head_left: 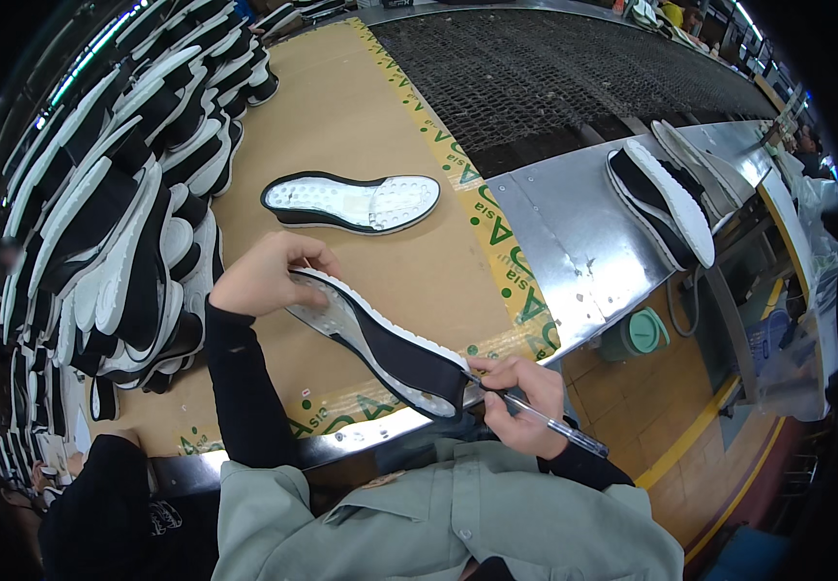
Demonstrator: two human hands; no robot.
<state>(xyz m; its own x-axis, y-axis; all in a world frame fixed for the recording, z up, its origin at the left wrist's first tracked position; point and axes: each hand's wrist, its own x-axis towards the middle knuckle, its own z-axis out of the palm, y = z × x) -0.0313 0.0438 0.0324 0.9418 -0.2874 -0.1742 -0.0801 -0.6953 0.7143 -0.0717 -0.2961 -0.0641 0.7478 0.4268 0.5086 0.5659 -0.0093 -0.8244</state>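
A shoe sole [395,349] with a black side band and white edge lies tilted across my front, its toe end gripped between the thumb and fingers of my left hand [269,276]. In my right hand [527,407] is a clear-barrelled pen [559,426], pinched near its tip. That tip meets the sole's heel end, where my right fingers also touch or nearly touch it. Beyond my hands a second sole [351,201] rests on the cardboard, its white dimpled inner face up and its rim black.
A tall heap of black-and-white soles [119,213] fills the left. Brown cardboard [312,107] edged with printed yellow tape covers the table. A dark mesh conveyor [574,73] runs behind. More soles [661,203] sit on the metal ledge at right. Another person's dark sleeve [99,504] is at lower left.
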